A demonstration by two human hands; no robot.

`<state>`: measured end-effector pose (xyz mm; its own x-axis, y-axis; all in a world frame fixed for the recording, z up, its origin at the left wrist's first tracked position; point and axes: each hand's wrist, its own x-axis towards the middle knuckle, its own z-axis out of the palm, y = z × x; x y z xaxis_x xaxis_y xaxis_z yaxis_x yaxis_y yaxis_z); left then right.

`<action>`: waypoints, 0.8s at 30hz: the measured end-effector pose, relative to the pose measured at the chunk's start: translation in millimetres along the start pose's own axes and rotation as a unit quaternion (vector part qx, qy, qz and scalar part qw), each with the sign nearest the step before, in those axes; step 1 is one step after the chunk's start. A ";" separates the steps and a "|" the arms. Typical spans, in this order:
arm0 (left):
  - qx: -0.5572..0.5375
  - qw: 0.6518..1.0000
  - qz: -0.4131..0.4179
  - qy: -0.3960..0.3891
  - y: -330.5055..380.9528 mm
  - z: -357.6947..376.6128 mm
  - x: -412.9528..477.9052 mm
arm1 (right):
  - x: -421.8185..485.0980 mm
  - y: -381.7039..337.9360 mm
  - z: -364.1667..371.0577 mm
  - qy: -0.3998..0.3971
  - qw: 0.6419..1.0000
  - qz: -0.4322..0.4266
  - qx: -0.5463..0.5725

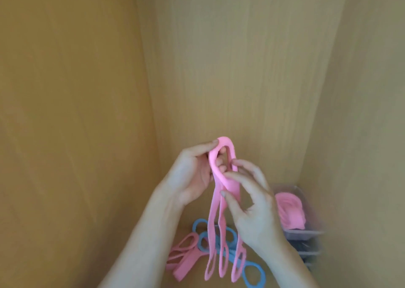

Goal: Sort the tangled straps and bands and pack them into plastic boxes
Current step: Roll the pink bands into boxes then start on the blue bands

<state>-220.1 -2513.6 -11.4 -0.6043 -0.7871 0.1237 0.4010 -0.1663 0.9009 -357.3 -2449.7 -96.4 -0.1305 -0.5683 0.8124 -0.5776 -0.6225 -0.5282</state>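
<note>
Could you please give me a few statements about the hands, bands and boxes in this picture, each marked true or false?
1. Both the left hand and the right hand hold the pink rubbery looped band. True.
2. The clear plastic box on the right holds blue bands. False: it holds pink folded bands.
3. Blue looped bands lie on the wooden surface below the hands. True.
4. The held pink band lies flat on the surface. False: it hangs from the raised hands.

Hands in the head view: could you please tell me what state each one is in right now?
Left hand: closed on the top loop of the pink band.
Right hand: pinching the same band lower down.
</note>
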 end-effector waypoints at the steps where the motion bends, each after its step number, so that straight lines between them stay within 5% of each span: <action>1: 0.002 1.000 0.006 -0.016 1.6 2.7 1.9 | 0.7 -3.2 -5.0 -0.003 1.000 -0.003 -0.003; 6: 0.052 0.996 0.010 -0.071 9.9 14.4 10.7 | 26.3 -13.2 -32.3 0.061 0.984 0.115 0.123; 10: 0.058 0.990 0.019 -0.127 21.4 29.0 15.2 | 70.8 -15.4 -55.3 0.002 0.944 0.223 0.244; 24: 0.001 0.993 0.120 -0.019 31.0 36.9 33.6 | 139.8 -37.6 -72.6 -0.019 0.965 0.191 0.178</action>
<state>-253.4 -2523.3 36.0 -0.5170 -0.7810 0.3504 0.5357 0.0241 0.8441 -412.4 -2466.7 54.9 -0.2458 -0.8078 0.5357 -0.1781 -0.5056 -0.8442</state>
